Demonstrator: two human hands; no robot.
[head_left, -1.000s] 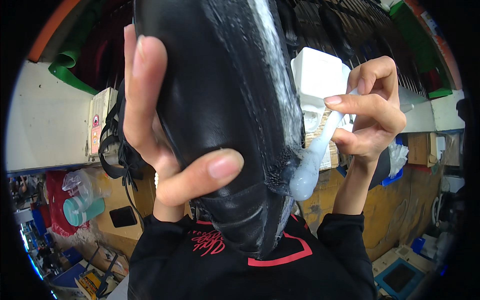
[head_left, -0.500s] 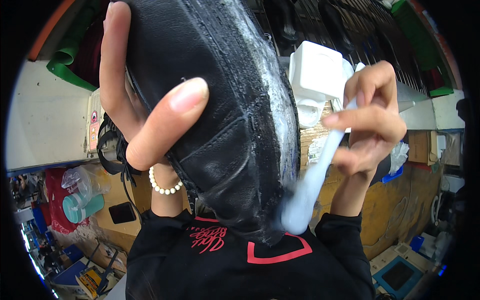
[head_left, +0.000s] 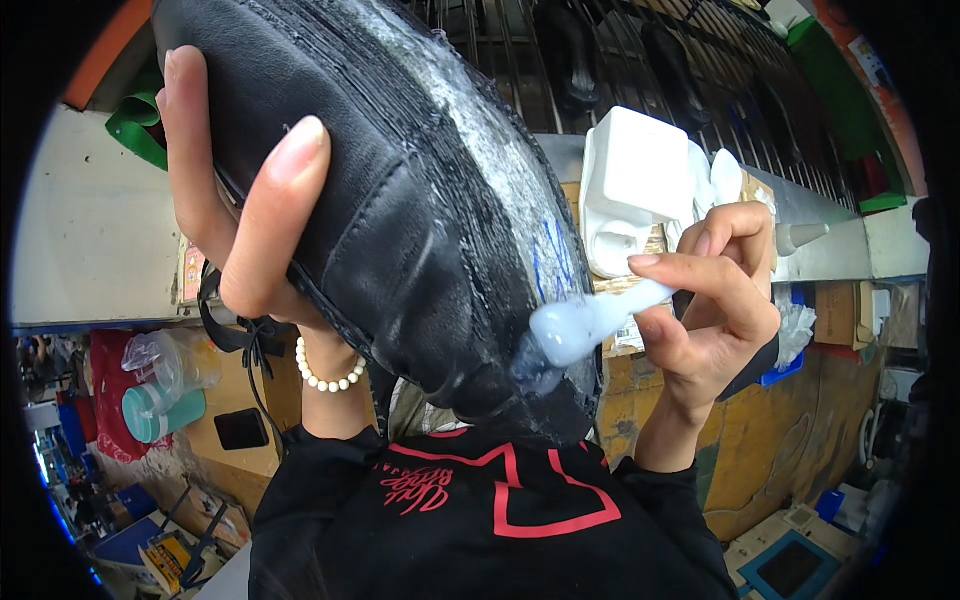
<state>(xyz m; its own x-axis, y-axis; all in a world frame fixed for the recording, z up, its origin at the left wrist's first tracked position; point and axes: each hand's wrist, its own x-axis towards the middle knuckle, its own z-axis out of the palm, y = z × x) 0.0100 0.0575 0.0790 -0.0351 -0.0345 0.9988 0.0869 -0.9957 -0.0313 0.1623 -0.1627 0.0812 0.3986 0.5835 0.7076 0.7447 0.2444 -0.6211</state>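
Note:
My left hand (head_left: 255, 235) grips a black leather shoe upper (head_left: 385, 250) from its left side, thumb and fingers spread over the leather. The shoe is tilted, its narrow end pointing down toward my chest. Along its underside edge runs a rough whitish strip (head_left: 490, 150) with blue pen marks near the lower part. My right hand (head_left: 715, 300) pinches the handle of a white brush (head_left: 575, 330) between thumb and fingers. Its wet, glossy head, dark at the tip, touches the underside near the narrow end.
Beyond my right hand sits a white plastic container (head_left: 640, 165) beside a white spoon-like piece (head_left: 727, 176). Behind stands a metal rack (head_left: 700, 75) with black shoes. On the left are a phone (head_left: 241, 429), a turquoise container (head_left: 165, 412) and hanging black laces (head_left: 262, 345).
The shoe has shifted left and turned, showing more of its underside. The brush has swung from nearly upright to a flatter angle and moved up off the lower edge onto the underside.

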